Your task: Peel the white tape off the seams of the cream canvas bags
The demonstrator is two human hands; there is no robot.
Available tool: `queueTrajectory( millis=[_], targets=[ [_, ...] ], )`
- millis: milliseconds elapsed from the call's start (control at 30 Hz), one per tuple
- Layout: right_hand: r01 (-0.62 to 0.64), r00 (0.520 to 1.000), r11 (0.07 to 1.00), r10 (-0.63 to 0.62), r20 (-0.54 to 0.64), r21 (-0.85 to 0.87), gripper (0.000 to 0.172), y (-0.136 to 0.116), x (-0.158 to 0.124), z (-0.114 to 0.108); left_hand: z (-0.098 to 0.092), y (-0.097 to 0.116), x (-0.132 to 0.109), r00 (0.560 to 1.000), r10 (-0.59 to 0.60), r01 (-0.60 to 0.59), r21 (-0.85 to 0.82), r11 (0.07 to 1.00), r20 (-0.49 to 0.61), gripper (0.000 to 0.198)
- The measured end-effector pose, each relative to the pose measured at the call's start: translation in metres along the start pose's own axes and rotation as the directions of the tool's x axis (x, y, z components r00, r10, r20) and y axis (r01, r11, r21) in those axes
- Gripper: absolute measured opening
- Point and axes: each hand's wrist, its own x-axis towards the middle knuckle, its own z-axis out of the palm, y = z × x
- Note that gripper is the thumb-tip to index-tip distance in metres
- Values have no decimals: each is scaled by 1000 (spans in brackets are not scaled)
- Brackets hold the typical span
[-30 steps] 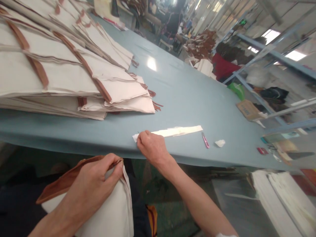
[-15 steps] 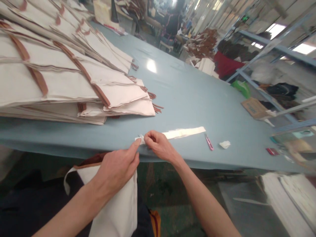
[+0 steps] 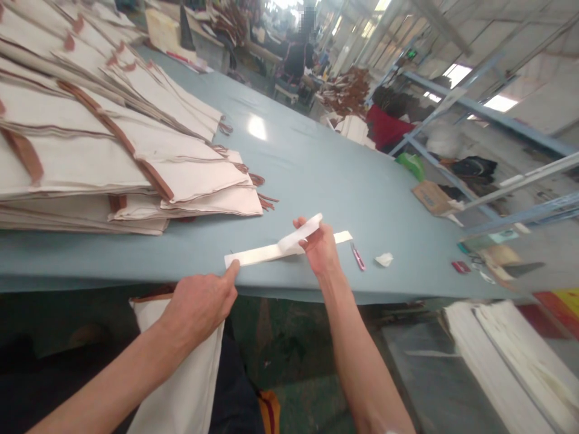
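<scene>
A narrow cream strip (image 3: 257,255) lies along the near edge of the blue table. My left hand (image 3: 203,301) pins its left end with the index finger, the other fingers curled. A thin white backing paper (image 3: 302,232) lifts off the strip in a curl, pinched in my right hand (image 3: 320,247) above the strip's right half. Below my left hand, a white cloth piece with a brown edge (image 3: 181,374) hangs over my lap. A pink-handled cutter (image 3: 358,257) rests just past the strip's right end, beside a crumpled white scrap (image 3: 384,260).
Stacked white cloth pieces with brown straps (image 3: 90,163) cover the table's left side. A small red object (image 3: 460,267) sits at the right. Blue metal shelving (image 3: 452,96) stands beyond, near a cardboard box (image 3: 432,198). A person (image 3: 296,57) is in the background.
My right hand has moved right and up, away from the left end, peeling the white paper back along the strip. My left fingertip now presses on the strip's left end.
</scene>
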Motion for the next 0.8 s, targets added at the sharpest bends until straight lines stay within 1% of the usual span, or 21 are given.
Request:
queueTrajectory(
  millis=[100,167,233,400,500,633,700,800],
  targets=[
    [-19,994,996,29,-103,93,33,4,19,-12,1,0,1,1000,-1,1,11,1000,-4,62],
    [-23,983,992,45,-175,125,32,5,33,-21,2,0,2,1000,-3,3,17,1000,10,62],
    [-22,966,990,56,-253,138,30,4,47,-32,4,0,3,999,-12,11,21,1000,32,62],
    [-6,908,993,55,-416,117,35,-4,78,-64,5,0,5,997,-26,25,16,1000,79,64],
    [-8,878,996,52,-477,94,36,-12,90,-84,3,0,5,994,-30,29,13,1000,102,64],
    [-11,839,998,46,-542,69,38,-24,99,-108,4,0,6,992,-30,28,19,999,119,63],
    [-14,822,998,45,-568,59,40,-28,102,-115,4,-1,7,992,-30,27,23,999,119,63],
    [-18,803,999,41,-595,45,41,-32,107,-117,5,-1,8,994,-28,26,24,999,109,63]
  ],
)
